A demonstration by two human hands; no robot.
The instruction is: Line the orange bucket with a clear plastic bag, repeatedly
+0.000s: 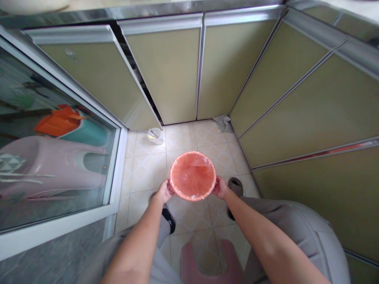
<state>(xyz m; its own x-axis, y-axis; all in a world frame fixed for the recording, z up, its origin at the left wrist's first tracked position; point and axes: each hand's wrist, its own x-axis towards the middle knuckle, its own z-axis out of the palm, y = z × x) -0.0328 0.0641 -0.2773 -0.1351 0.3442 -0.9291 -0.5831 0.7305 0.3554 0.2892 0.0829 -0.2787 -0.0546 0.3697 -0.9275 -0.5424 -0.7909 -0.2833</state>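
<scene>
Gripping orange container (pixel 193 175) by opposite sides: both hands (pixel 166 191), above tiled floor (pixel 148 167).

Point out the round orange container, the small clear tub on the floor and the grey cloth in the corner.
Orange container (pixel 193 197): head view, on the rim nearest the person.
Clear tub (pixel 156 139): head view, on its near side.
Grey cloth (pixel 224 124): head view, on its crumpled middle.
</scene>
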